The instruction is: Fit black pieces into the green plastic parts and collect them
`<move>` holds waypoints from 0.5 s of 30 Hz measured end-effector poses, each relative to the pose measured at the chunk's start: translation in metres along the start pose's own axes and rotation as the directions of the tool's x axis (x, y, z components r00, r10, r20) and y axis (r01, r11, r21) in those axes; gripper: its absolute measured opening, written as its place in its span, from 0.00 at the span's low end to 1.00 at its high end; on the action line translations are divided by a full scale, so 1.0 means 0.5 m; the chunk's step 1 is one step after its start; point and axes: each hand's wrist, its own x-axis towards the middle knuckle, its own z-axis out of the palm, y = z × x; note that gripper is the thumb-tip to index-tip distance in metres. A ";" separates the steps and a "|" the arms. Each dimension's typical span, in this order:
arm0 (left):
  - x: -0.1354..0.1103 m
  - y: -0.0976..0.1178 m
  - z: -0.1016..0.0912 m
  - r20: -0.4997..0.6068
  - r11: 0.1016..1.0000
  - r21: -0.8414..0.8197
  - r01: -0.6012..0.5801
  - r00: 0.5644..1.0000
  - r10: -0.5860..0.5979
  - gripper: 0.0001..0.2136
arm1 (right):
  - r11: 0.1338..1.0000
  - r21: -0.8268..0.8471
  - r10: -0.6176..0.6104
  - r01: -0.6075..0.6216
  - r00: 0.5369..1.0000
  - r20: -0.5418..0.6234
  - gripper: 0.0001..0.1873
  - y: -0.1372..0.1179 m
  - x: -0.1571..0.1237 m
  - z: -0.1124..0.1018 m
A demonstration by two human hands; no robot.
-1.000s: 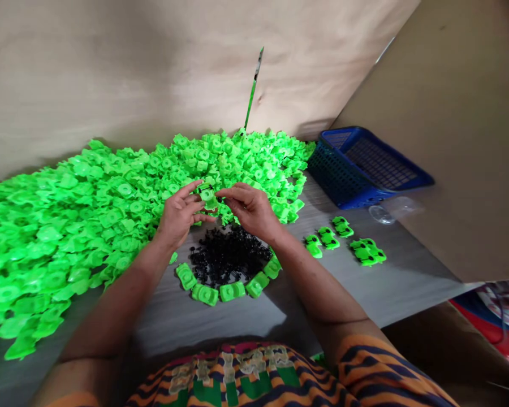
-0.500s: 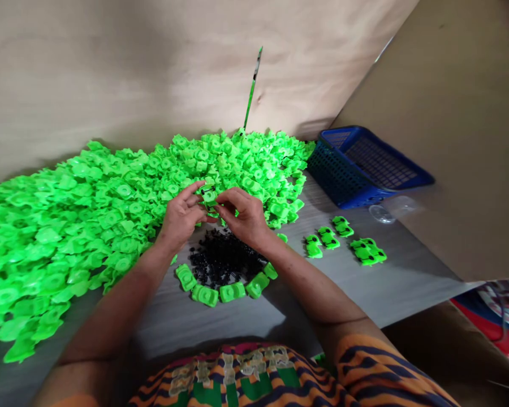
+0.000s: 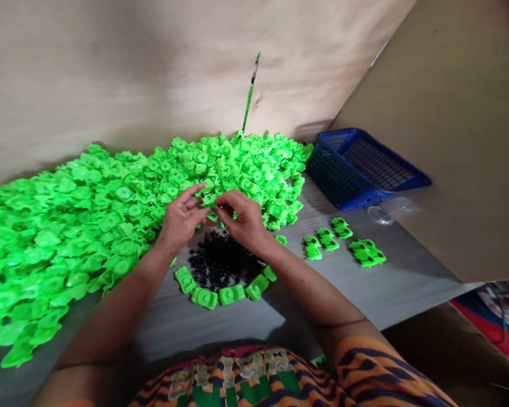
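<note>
My left hand point(image 3: 181, 217) and my right hand point(image 3: 241, 217) meet above the table, both pinching one small green toy car shell point(image 3: 207, 198) with a black piece on it. Right below them lies a heap of small black wheel parts point(image 3: 223, 261), ringed on the near side by several green car shells point(image 3: 220, 293). A big pile of loose green shells point(image 3: 89, 220) spreads to the left and behind my hands.
Several finished green cars with black wheels point(image 3: 343, 240) lie to the right on the grey table point(image 3: 390, 282). A blue plastic basket point(image 3: 360, 167) stands at the back right beside a cardboard wall point(image 3: 462, 141). A green stick point(image 3: 250, 93) leans on the back board.
My right hand has moved left and closed in on the green shell held by my left hand. Both hands sit slightly lower in view.
</note>
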 end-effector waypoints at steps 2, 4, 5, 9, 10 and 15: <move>0.000 0.000 0.000 0.000 1.000 -0.006 -0.006 1.000 0.006 0.33 | 1.000 0.015 -0.010 0.010 1.000 -0.008 0.04 0.000 0.000 0.000; 0.000 0.001 -0.001 0.001 1.000 -0.005 -0.013 1.000 0.013 0.33 | 1.000 0.028 -0.003 0.004 1.000 -0.020 0.03 0.001 0.000 -0.001; 0.000 0.002 -0.001 0.003 1.000 -0.003 -0.018 1.000 0.018 0.32 | 0.999 0.035 0.008 -0.007 1.000 -0.026 0.03 0.002 0.000 -0.002; 0.000 0.003 -0.004 -0.008 0.999 0.000 -0.041 0.999 0.041 0.32 | 0.982 0.166 0.094 -0.088 0.995 -0.027 0.08 0.012 0.004 -0.006; 0.001 0.003 -0.005 -0.014 0.999 -0.001 -0.044 0.999 0.044 0.32 | 0.968 0.224 0.119 -0.112 0.993 -0.017 0.10 0.016 0.006 -0.006; 0.000 0.004 -0.006 -0.031 0.998 0.009 -0.062 0.998 0.062 0.32 | 0.868 0.428 0.249 -0.251 0.967 0.063 0.19 0.032 0.014 -0.009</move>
